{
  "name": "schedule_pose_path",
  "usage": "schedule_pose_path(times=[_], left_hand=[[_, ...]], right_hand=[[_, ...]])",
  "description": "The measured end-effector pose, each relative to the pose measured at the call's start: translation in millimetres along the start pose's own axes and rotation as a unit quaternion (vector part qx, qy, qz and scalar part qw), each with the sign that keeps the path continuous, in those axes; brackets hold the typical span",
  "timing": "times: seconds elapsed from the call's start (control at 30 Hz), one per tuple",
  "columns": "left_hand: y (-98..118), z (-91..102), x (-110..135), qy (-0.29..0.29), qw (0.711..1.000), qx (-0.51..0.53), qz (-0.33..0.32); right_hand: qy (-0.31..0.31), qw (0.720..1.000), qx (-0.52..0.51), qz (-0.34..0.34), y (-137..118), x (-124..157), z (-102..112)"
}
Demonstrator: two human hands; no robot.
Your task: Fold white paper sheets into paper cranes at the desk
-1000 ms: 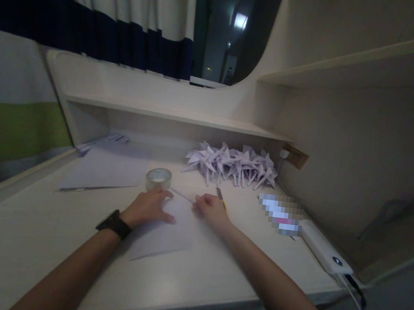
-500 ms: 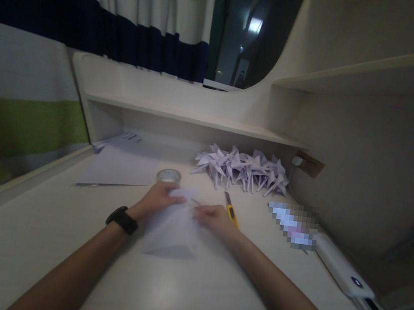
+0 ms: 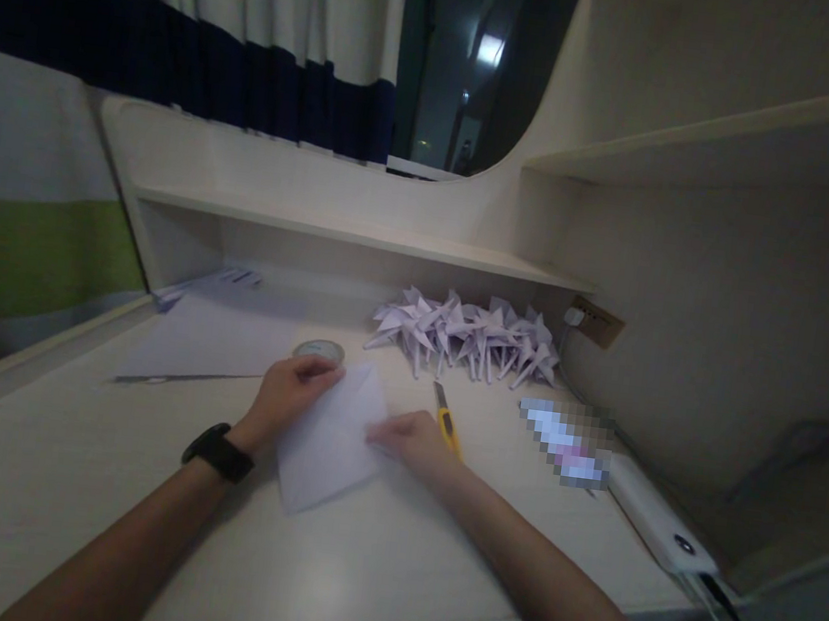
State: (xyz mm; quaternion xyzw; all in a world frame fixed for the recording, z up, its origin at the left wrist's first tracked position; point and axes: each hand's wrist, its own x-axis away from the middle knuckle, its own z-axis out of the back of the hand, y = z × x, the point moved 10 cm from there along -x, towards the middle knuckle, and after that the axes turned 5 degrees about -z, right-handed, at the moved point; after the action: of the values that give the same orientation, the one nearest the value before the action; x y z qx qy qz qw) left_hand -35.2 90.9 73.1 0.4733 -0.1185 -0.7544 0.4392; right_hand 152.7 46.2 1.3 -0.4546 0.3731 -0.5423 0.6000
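A white sheet of paper (image 3: 331, 446) is between my hands, tilted slightly on the desk. My left hand (image 3: 288, 396), with a black watch on the wrist, pinches its upper left edge between thumb and fingers. At the right edge, my right hand (image 3: 413, 441) has its thumb and fingertips closed on the paper. Just behind my left hand lies a roll of clear tape (image 3: 320, 349), partly covered by it. A yellow utility knife (image 3: 449, 426) rests right beside my right hand, its blade pointing away from me.
Several folded paper pinwheels (image 3: 468, 337) are heaped at the back under the shelf (image 3: 364, 232). A stack of white paper (image 3: 211, 331) lies at the back left. On the right are a blurred-out phone (image 3: 562, 445) and a white power strip (image 3: 657, 517) with cables.
The paper has turned and now lies flatter, with its lower edge slanted. My left hand has shifted to its upper left edge. The whole view has swung slightly to the right.
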Motion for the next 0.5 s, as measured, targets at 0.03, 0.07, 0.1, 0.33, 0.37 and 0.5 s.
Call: schedule_pose_path(times=[0.03, 0.07, 0.1, 0.33, 0.37, 0.5], left_hand=[[4.6, 9.3, 0.8, 0.045, 0.998, -0.035, -0.022], [12.0, 19.0, 3.1, 0.093, 0.991, -0.081, -0.051], [22.3, 26.7, 7.0, 0.136, 0.978, -0.129, -0.087], [94.8, -26.1, 45.5, -0.053, 0.932, -0.157, -0.324], [100.0, -38.4, 52.7, -0.101, 0.924, -0.159, -0.333], [110.7, -62.2, 70.9, -0.174, 0.91, -0.158, -0.342]], right_hand=[[0.008, 0.999, 0.033, 0.016, -1.7, 0.1, 0.9], [0.017, 0.997, 0.061, 0.036, -4.5, 0.5, 1.7], [0.027, 0.995, 0.081, 0.056, -7.6, 1.2, 2.5], [0.045, 0.996, -0.047, 0.055, -8.1, 1.5, 5.4], [0.044, 0.994, -0.092, 0.045, -6.0, 0.6, 5.3], [0.028, 0.964, -0.263, -0.002, 5.9, -3.2, 1.3]])
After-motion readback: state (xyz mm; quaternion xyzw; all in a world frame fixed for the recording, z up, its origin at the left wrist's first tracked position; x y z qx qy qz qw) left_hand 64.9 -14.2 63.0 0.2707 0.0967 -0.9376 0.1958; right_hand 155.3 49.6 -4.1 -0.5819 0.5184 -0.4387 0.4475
